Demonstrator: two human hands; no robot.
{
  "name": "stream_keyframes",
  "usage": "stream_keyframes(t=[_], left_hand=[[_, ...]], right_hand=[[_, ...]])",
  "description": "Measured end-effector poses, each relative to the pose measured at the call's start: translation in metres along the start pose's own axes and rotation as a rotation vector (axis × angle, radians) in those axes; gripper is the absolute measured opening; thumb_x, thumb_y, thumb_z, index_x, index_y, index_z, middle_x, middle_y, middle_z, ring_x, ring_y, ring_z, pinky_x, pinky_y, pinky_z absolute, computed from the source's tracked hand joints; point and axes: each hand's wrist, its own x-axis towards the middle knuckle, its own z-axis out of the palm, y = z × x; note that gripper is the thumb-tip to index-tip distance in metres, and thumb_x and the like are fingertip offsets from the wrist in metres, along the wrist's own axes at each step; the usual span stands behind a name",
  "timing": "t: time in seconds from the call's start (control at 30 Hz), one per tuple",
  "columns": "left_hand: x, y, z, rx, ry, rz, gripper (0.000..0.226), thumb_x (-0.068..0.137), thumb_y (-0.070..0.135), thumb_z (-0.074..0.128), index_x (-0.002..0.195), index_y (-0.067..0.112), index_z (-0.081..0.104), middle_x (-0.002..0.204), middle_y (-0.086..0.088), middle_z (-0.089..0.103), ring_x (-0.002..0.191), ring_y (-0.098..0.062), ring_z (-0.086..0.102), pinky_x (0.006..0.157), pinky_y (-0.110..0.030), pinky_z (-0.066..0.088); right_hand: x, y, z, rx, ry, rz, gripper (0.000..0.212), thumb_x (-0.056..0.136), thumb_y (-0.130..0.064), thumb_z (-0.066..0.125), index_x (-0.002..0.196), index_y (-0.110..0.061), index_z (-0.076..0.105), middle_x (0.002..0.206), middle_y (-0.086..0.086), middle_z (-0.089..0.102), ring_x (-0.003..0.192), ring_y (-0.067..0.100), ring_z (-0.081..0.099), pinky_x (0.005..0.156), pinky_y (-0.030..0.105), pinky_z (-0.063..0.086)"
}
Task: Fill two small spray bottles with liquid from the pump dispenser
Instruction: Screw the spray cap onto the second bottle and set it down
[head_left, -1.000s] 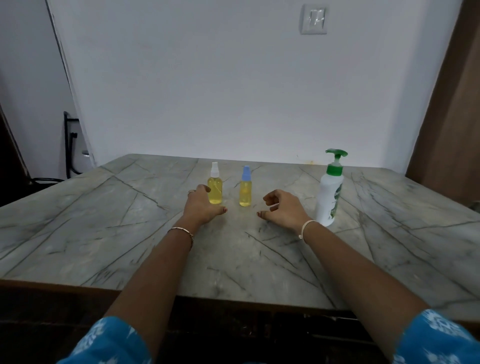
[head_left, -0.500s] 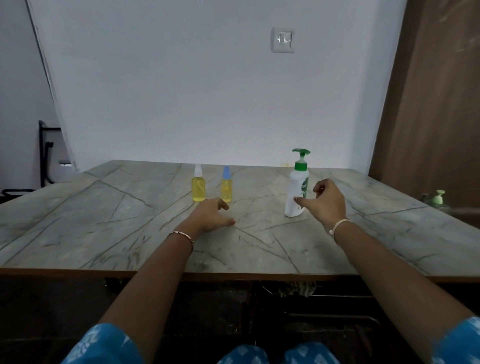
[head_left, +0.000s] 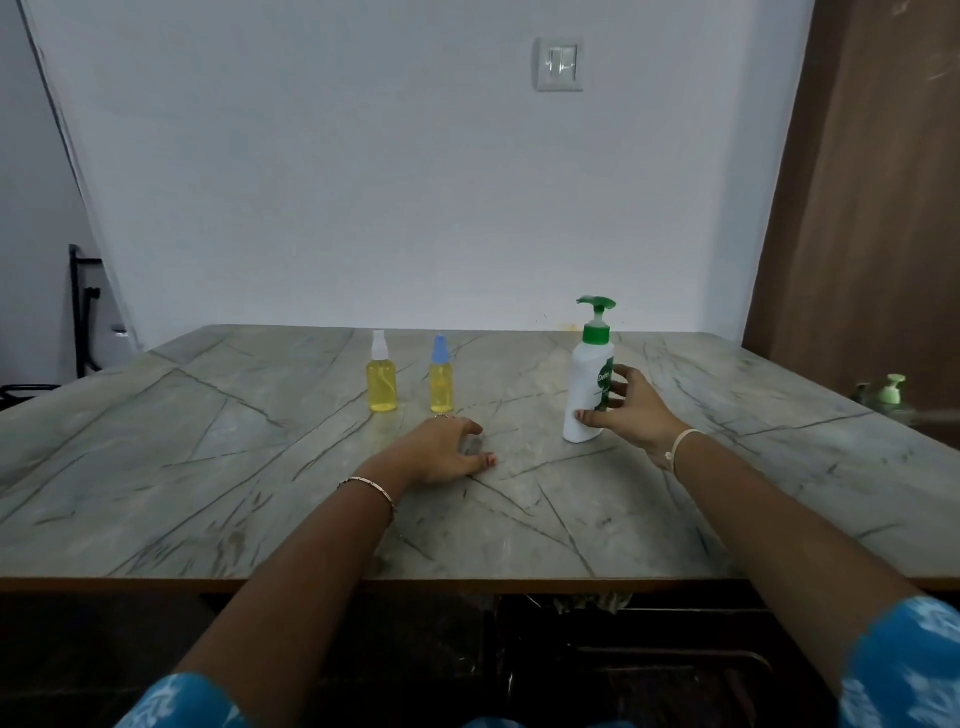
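Your right hand (head_left: 628, 410) was curled round the pump dispenser (head_left: 589, 384), seemingly gripping it; your left hand (head_left: 441, 452) lay relaxed. Next, a spray bottle (head_left: 382, 384) needed uncapping.

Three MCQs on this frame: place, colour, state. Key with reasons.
1. The pump bottle stands where? A) left of both spray bottles B) between them C) right of both
2. Cap colour of the spray bottle nearer it? A) blue B) red C) black
3. The right hand is: A) flat on the table B) gripping the pump bottle C) pressing the pump head

Key: 1 C, white-capped bottle and neighbour sit to its left; 2 A, cap shows blue; 3 B, thumb and fingers curl round it.
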Motion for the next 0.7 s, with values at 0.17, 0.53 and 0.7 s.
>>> stream_keyframes(t=[0.17,0.53,0.7], left_hand=[[0.01,-0.009,-0.003,0.013,-0.018,0.006,0.07,0.084,0.06,0.057,0.139,0.02,0.046,0.145,-0.005,0.044,0.134,-0.022,0.039,0.11,-0.034,0.032],[0.059,-0.026,-0.039,-0.023,-0.102,0.048,0.036,0.07,0.044,0.08,0.099,0.022,0.076,0.099,0.008,0.071,0.088,-0.006,0.06,0.071,-0.015,0.042],[0.085,-0.024,-0.052,0.003,-0.229,0.034,0.026,0.069,0.032,0.083,0.091,0.021,0.077,0.09,0.01,0.074,0.088,-0.004,0.065,0.083,-0.018,0.05]], right_hand=[[0.014,0.004,0.012,-0.036,0.008,-0.01,0.085,0.071,-0.009,0.084,0.141,-0.009,0.033,0.132,0.012,0.054,0.108,0.019,0.053,0.094,0.033,0.046],[0.063,0.006,0.072,-0.083,0.113,-0.02,0.076,0.061,-0.024,0.09,0.112,-0.017,0.033,0.102,-0.006,0.051,0.098,0.016,0.053,0.087,0.032,0.047],[0.083,0.01,0.09,-0.004,0.163,-0.003,0.08,0.057,-0.019,0.091,0.11,-0.017,0.031,0.095,-0.01,0.05,0.099,0.02,0.057,0.088,0.037,0.051]])
